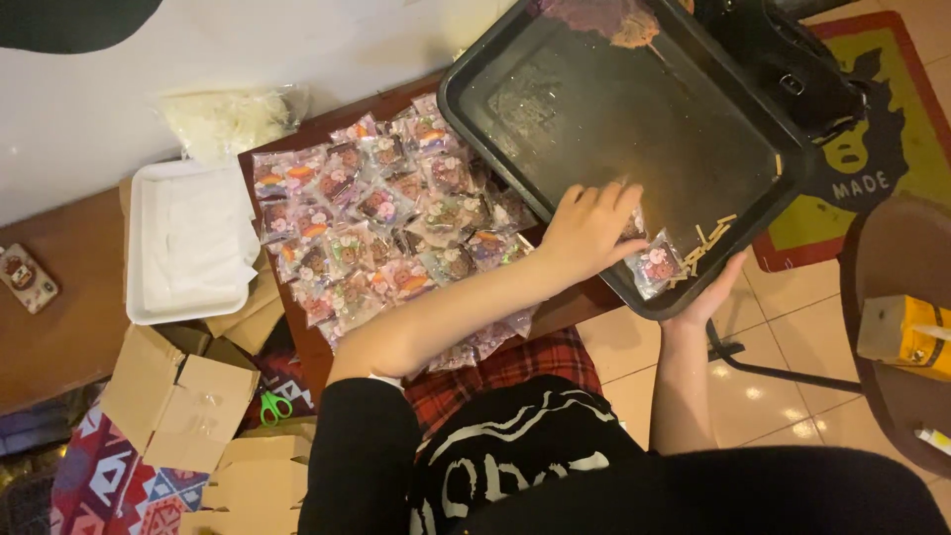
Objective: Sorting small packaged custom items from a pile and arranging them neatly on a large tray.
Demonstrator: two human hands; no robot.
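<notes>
A dark baking tray [594,109] is held tilted over the small wooden table's right end. My left hand [589,230] reaches into its near corner, fingers curled down on a clear wrapped sweet packet that is mostly hidden under them. Another wrapped packet [656,264] lies just right of that hand, beside several small beige strips [709,238]. My right hand [709,293] grips the tray's near edge from below. A heap of the same wrapped packets [381,218] covers the table [307,134] to the left of the tray.
A white tray [188,238] sits left of the heap, a plastic bag of pale filling [233,119] behind it. Cardboard boxes [178,396] and green scissors [274,406] lie on the floor. A phone [28,277], a black bag [783,59] and a yellow carton [906,332] on a round table are nearby.
</notes>
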